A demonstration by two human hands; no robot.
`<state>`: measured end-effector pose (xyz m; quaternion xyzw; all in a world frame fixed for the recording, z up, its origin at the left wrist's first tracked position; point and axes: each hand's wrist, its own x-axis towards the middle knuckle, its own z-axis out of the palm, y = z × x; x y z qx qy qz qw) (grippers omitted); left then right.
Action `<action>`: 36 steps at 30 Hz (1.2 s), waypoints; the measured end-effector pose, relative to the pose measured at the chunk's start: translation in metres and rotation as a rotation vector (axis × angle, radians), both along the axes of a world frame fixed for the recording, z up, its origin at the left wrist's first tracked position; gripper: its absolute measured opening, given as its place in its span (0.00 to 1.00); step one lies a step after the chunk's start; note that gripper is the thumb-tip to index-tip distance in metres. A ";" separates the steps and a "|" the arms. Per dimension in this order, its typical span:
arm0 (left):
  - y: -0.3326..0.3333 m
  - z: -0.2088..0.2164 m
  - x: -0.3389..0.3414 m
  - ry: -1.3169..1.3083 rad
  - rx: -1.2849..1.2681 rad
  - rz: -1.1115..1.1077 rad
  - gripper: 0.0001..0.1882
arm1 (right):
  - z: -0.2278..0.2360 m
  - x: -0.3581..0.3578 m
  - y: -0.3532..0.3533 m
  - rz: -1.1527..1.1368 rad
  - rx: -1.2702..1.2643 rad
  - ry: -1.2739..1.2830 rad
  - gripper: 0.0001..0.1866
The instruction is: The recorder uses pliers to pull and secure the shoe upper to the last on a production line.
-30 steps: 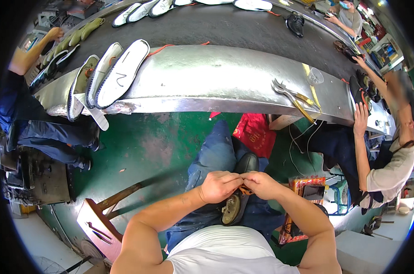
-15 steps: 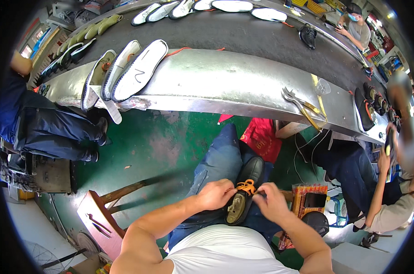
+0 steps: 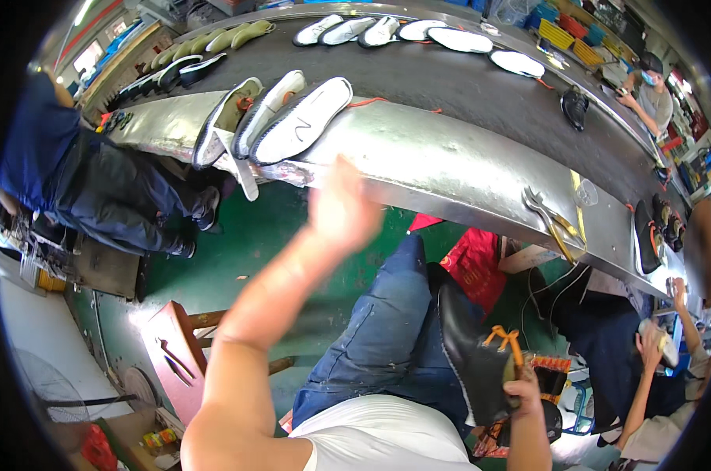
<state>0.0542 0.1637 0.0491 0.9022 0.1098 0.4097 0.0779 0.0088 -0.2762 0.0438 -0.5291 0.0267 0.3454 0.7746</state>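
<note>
My right hand (image 3: 525,392) grips a black leather shoe (image 3: 469,353) at its heel end, with the fingers wrapped round it beside my thigh. An orange lace (image 3: 503,339) is tied at the shoe's opening. My left hand (image 3: 343,206), smeared by motion, is stretched forward by the bench's front edge; whether it holds anything is hidden by the blur. Just ahead and left of it, a shoe with a white underside (image 3: 304,122) rests on the metal bench (image 3: 418,149). Two similar shoes lie beside it, one with a loose white strip (image 3: 247,180) hanging over the edge.
Pliers (image 3: 554,224) lie on the bench at the right. A dark belt (image 3: 449,78) behind carries rows of shoes. Co-workers sit or stand at left (image 3: 96,173), right (image 3: 661,408) and far right (image 3: 650,102). A stool (image 3: 175,365) holding tools stands at lower left.
Both hands were at the orange lace on the shoe in my lap. The left hand has left it and swung forward to the bench; the right has taken the shoe and tilted it rightward.
</note>
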 end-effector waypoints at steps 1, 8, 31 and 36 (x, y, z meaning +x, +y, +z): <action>0.053 0.017 0.010 0.112 0.282 0.211 0.41 | 0.029 0.008 0.014 -0.010 0.059 -0.037 0.45; 0.185 0.100 0.046 0.878 -0.149 0.398 0.45 | 0.082 0.221 0.102 0.021 0.290 -0.062 0.22; -0.172 -0.072 -0.134 0.720 -1.093 -0.503 0.50 | 0.022 0.217 0.015 0.336 -1.530 -1.469 0.35; -0.177 -0.052 -0.076 1.354 -0.364 -0.415 0.50 | 0.021 0.156 0.005 0.014 -0.985 -1.220 0.27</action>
